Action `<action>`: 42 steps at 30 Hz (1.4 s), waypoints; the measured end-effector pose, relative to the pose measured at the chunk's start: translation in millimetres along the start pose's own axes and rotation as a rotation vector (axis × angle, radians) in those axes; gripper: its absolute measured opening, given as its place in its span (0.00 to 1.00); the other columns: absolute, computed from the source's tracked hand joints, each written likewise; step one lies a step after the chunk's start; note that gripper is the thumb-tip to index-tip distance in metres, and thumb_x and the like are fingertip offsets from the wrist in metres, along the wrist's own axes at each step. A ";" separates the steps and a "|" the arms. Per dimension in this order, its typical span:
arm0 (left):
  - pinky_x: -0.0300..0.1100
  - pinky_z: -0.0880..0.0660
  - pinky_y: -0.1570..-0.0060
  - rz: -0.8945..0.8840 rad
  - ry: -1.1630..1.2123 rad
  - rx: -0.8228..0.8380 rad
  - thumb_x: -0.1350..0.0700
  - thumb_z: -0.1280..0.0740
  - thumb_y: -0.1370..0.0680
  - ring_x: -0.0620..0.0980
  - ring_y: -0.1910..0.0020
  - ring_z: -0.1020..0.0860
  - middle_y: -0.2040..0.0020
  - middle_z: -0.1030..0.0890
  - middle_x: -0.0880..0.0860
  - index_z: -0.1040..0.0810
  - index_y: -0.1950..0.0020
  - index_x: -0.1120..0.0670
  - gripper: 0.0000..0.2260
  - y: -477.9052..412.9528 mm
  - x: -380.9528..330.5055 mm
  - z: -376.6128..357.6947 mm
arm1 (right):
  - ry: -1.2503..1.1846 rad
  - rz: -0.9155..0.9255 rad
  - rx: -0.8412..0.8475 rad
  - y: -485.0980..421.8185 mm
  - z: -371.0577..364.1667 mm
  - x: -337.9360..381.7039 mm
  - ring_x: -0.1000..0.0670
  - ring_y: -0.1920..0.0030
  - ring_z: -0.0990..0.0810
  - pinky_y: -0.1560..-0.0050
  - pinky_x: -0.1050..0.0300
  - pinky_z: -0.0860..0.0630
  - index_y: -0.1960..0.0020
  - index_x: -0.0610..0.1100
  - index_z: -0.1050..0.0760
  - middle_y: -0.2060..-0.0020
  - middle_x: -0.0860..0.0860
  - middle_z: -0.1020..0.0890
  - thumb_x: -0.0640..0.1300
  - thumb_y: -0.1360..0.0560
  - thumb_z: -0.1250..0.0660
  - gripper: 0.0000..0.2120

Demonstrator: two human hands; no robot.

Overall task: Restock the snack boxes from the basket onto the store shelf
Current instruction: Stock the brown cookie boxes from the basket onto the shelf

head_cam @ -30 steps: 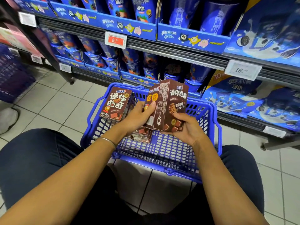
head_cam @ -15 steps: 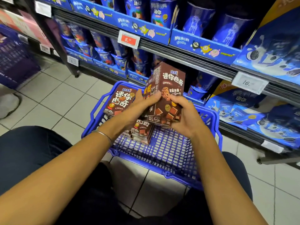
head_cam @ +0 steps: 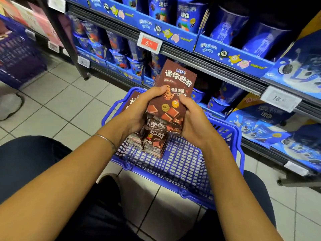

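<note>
1. Hands meet just above the basket (head_cam: 184, 164): the left hand (head_cam: 139, 110) and the right hand (head_cam: 194, 122) both grip a small bunch of brown snack boxes (head_cam: 173, 94), held upright with the printed front facing the camera.
2. The fingers (head_cam: 188, 108) of each hand curl round the bunch's side edges, and both thumbs (head_cam: 161, 89) press on the front of the top box.
3. Inside the basket, directly under the held bunch, a stack of the same boxes (head_cam: 154, 145) lies flat on the mesh bottom.
4. One more box (head_cam: 133, 101) stands at the basket's far left, mostly hidden behind the left hand.
5. Beyond the basket runs the store shelf (head_cam: 208, 66), packed with blue cups (head_cam: 121, 56); a red price tag (head_cam: 149, 42) hangs on its rail.
6. The basket sits on the tiled floor (head_cam: 69, 105).
</note>
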State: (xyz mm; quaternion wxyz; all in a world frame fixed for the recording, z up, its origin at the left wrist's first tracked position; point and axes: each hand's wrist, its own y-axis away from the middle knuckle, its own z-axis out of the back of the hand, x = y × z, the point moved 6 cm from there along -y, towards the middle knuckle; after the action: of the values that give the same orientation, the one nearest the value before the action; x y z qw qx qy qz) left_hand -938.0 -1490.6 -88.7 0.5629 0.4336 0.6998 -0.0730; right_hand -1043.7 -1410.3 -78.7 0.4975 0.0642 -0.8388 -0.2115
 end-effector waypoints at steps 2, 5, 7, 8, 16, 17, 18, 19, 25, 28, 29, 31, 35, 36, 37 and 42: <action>0.47 0.16 0.54 -0.015 0.032 -0.006 0.42 0.24 0.32 0.54 0.53 0.12 0.48 0.12 0.55 0.10 0.54 0.48 0.13 -1.2 -5.9 3.2 | -0.028 0.015 -0.010 -4.5 7.3 -0.2 0.41 0.35 0.19 0.36 0.36 0.23 0.30 0.51 0.24 0.36 0.46 0.18 0.68 0.20 0.45 0.29; 0.52 0.17 0.50 -0.056 0.129 -0.059 0.44 0.24 0.32 0.57 0.51 0.14 0.46 0.13 0.57 0.13 0.47 0.53 0.19 -3.4 -22.7 15.5 | -0.162 -0.005 -0.237 -14.0 38.4 -14.4 0.43 0.34 0.20 0.34 0.37 0.26 0.30 0.50 0.25 0.36 0.47 0.18 0.73 0.23 0.43 0.33; 0.54 0.19 0.45 -0.075 0.210 -0.098 0.45 0.26 0.29 0.58 0.49 0.15 0.45 0.14 0.57 0.16 0.43 0.55 0.20 -4.3 -32.5 24.4 | -0.247 -0.051 -0.383 -22.4 53.3 -37.4 0.44 0.33 0.22 0.33 0.42 0.27 0.30 0.45 0.26 0.35 0.45 0.19 0.65 0.19 0.40 0.28; 0.55 0.19 0.44 -0.086 0.245 -0.108 0.45 0.27 0.27 0.58 0.49 0.15 0.45 0.13 0.57 0.17 0.43 0.55 0.19 -4.8 -36.2 28.3 | -0.191 -0.096 -0.436 -26.8 54.8 -51.4 0.44 0.33 0.22 0.34 0.44 0.27 0.30 0.43 0.27 0.35 0.45 0.20 0.59 0.18 0.38 0.25; 0.57 0.22 0.36 -0.079 0.380 -0.079 0.45 0.30 0.22 0.58 0.47 0.15 0.44 0.14 0.57 0.19 0.38 0.57 0.19 -7.8 -39.8 27.4 | 0.346 -0.329 -0.349 -76.6 -24.0 -131.9 0.45 0.38 0.23 0.33 0.40 0.26 0.37 0.45 0.27 0.35 0.46 0.23 0.63 0.29 0.25 0.30; 0.58 0.24 0.33 -0.069 0.381 -0.080 0.45 0.30 0.22 0.58 0.45 0.16 0.43 0.14 0.57 0.19 0.36 0.57 0.20 -8.1 -38.6 25.9 | 0.367 -0.331 -0.383 -82.1 -30.4 -134.9 0.41 0.33 0.26 0.30 0.38 0.29 0.31 0.43 0.30 0.33 0.45 0.26 0.64 0.31 0.24 0.38; 0.59 0.25 0.32 -0.060 0.380 -0.082 0.45 0.29 0.23 0.58 0.45 0.16 0.43 0.14 0.58 0.20 0.35 0.57 0.21 -8.3 -37.5 25.0 | 0.391 -0.330 -0.420 -86.5 -34.6 -137.1 0.39 0.30 0.28 0.29 0.38 0.30 0.28 0.42 0.33 0.31 0.43 0.27 0.64 0.32 0.23 0.42; 0.59 0.24 0.32 -0.050 0.378 -0.082 0.45 0.29 0.23 0.59 0.44 0.17 0.42 0.15 0.58 0.21 0.34 0.57 0.23 -8.0 -36.5 24.4 | 0.410 -0.326 -0.452 -89.8 -36.4 -139.1 0.37 0.29 0.28 0.29 0.39 0.30 0.26 0.41 0.35 0.30 0.41 0.28 0.63 0.32 0.23 0.44; 0.58 0.25 0.32 -0.030 0.391 -0.057 0.44 0.29 0.24 0.58 0.45 0.17 0.41 0.15 0.57 0.22 0.32 0.56 0.24 -11.6 -36.6 26.0 | 0.350 -0.274 -0.436 -85.6 -27.1 -145.0 0.42 0.40 0.21 0.34 0.39 0.25 0.35 0.45 0.25 0.38 0.44 0.20 0.59 0.26 0.26 0.26; 0.57 0.22 0.37 -0.038 0.428 -0.057 0.43 0.28 0.24 0.58 0.46 0.16 0.42 0.14 0.57 0.19 0.37 0.56 0.22 -14.6 -38.9 27.9 | 0.244 -0.186 -0.460 -72.6 -9.5 -134.2 0.42 0.42 0.18 0.39 0.42 0.22 0.45 0.46 0.21 0.46 0.46 0.16 0.51 0.24 0.27 0.11; 0.57 0.21 0.38 -0.039 0.448 -0.048 0.43 0.28 0.24 0.58 0.46 0.15 0.42 0.14 0.57 0.18 0.38 0.56 0.21 -15.5 -39.9 28.3 | 0.165 -0.152 -0.463 -67.0 -1.9 -129.4 0.44 0.44 0.17 0.42 0.45 0.20 0.45 0.46 0.22 0.47 0.47 0.15 0.49 0.23 0.27 0.10; 0.57 0.21 0.37 -0.043 0.477 -0.036 0.43 0.27 0.24 0.58 0.45 0.15 0.40 0.14 0.57 0.17 0.39 0.56 0.21 -17.6 -42.0 29.8 | 0.045 -0.039 -0.516 -50.7 17.8 -115.3 0.50 0.50 0.15 0.52 0.49 0.18 0.45 0.46 0.23 0.50 0.50 0.15 0.46 0.23 0.28 0.08; 0.59 0.21 0.38 -0.071 0.469 -0.025 0.43 0.26 0.26 0.59 0.44 0.15 0.40 0.14 0.57 0.14 0.42 0.54 0.19 -23.2 -46.6 33.5 | 0.060 0.315 -0.738 -8.5 53.9 -71.0 0.50 0.55 0.23 0.56 0.50 0.25 0.49 0.44 0.29 0.57 0.54 0.22 0.39 0.21 0.32 0.06; 0.59 0.20 0.41 -0.068 0.475 -0.015 0.43 0.25 0.26 0.59 0.45 0.14 0.41 0.14 0.56 0.12 0.46 0.54 0.18 -23.3 -47.5 33.5 | 0.055 0.373 -0.764 -0.9 58.2 -60.2 0.51 0.54 0.24 0.54 0.48 0.25 0.47 0.44 0.29 0.55 0.53 0.22 0.39 0.21 0.32 0.06; 0.58 0.19 0.44 -0.059 0.483 -0.007 0.43 0.24 0.28 0.59 0.46 0.14 0.42 0.13 0.56 0.11 0.48 0.54 0.17 -22.7 -48.3 34.0 | 0.042 0.418 -0.782 5.3 61.0 -49.8 0.51 0.52 0.23 0.51 0.46 0.25 0.43 0.44 0.29 0.51 0.51 0.21 0.40 0.21 0.32 0.08; 0.58 0.19 0.45 -0.075 0.419 -0.025 0.43 0.23 0.30 0.59 0.47 0.13 0.43 0.13 0.56 0.11 0.49 0.53 0.16 -22.0 -49.7 39.9 | -0.104 0.575 -0.781 31.3 67.1 -1.0 0.48 0.50 0.20 0.51 0.49 0.24 0.34 0.40 0.26 0.45 0.42 0.20 0.46 0.27 0.34 0.23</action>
State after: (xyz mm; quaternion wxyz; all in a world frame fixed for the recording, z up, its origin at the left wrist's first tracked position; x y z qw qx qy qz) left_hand -924.7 -1553.8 -69.1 0.4071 0.4061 0.8181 0.0067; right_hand -1097.8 -1362.2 -94.3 0.4800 -0.3721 -0.7042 -0.3677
